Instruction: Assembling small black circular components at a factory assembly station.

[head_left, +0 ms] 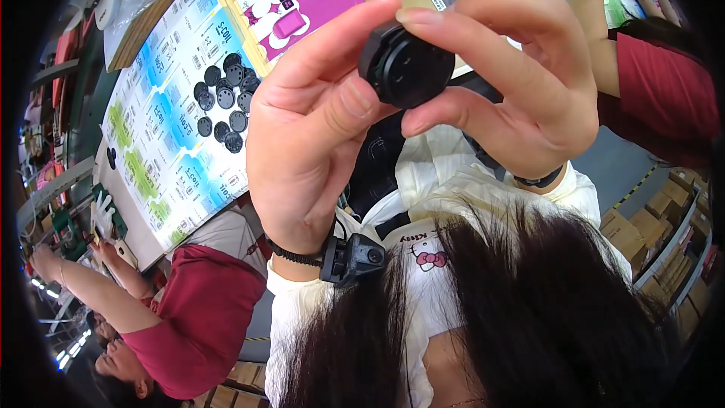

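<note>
Close in front of me, a small black round plastic part [414, 72] is held up between both hands. My left hand [313, 117] grips its left rim with thumb and fingers. My right hand [521, 79] pinches it from the right, a fingertip on its upper edge and the thumb at its lower right. The disc's flat face shows several small marks or holes, too small to make out. To the left, a loose pile of similar black round parts [225, 97] lies on the table, which is covered with printed sheets [170, 159].
At left a co-worker in a red sleeve [204, 317] sits by the table. Another person's red sleeve [661, 91] is at the right edge. A wooden board [143, 30] with clear plastic stands at the upper left. Cardboard boxes [649, 223] fill shelving at lower right.
</note>
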A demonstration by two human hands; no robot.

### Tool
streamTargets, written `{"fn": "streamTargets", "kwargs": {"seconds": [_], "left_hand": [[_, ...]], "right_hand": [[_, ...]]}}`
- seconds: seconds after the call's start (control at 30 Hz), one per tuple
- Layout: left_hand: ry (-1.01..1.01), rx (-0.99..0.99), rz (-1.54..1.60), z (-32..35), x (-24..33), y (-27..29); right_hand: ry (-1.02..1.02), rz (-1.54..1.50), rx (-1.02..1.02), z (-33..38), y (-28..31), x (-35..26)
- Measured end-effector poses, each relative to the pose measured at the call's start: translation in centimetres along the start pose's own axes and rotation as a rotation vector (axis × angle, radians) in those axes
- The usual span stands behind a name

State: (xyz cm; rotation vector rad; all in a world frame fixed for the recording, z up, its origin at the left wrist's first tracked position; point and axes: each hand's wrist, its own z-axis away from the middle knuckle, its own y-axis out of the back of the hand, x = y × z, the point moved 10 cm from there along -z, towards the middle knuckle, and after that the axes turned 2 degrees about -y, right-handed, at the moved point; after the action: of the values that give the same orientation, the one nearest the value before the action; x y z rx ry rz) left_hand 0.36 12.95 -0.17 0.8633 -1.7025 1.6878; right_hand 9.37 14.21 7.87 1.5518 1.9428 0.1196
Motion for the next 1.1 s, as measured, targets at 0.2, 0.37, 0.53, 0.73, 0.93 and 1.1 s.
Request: {"fn": "streamTargets", "kwargs": {"seconds": [0.2, 0.37, 0.53, 0.73, 0.93, 1.1], "left_hand": [[0.056, 0.057, -0.019, -0.1, -0.6, 0.3], [0.016, 0.105, 0.011, 0.0, -0.4, 0.3], [-0.038, 0.052, 0.03, 0.0, -0.4, 0.4], [-0.262, 0.208, -0.281, 0.3, 1.4, 0.6], [-0.508, 0.349, -0.591, 1.2, 3.0, 1.4], [-0.554, 0.473, -0.932, 3.8, 3.9, 3.7]], "right_hand": [[-0.115, -0.093, 0.028, 0.6, -0.1, 1.0], [-0.214, -0.176, 0.058, 1.2, -0.1, 1.9], [-0.317, -0.258, 0.088, 2.5, 0.4, 2.8], [-0.44, -0.359, 0.121, 2.8, -1.4, 4.7], [-0.521, -0.508, 0.146, 2.3, -3.2, 5.5], [-0.809, -0.714, 0.015, 4.3, -8.6, 6.5]]}}
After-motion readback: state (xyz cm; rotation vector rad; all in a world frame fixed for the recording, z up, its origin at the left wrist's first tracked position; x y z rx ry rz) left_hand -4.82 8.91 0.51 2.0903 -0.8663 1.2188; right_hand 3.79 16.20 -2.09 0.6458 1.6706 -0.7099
